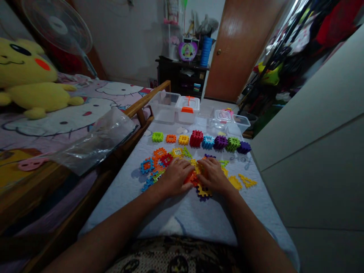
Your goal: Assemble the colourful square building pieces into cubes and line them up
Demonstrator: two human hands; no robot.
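Note:
My left hand lies with fingers spread over a loose pile of plastic building pieces, touching orange and red ones. Beside it, my right hand rests on yellow pieces, its fingers apart. A blue and orange piece is at the pile's left edge, and yellow pieces lie to the right. Behind the pile runs a row of blocks sorted by colour, among them a light green one, a red stack, a light blue stack and a dark purple stack. What lies under my palms is hidden.
Clear plastic bins and a lidded box with an orange handle stand at the table's far end. A wooden bed rail and a plastic bag are on the left; a white cabinet borders the right.

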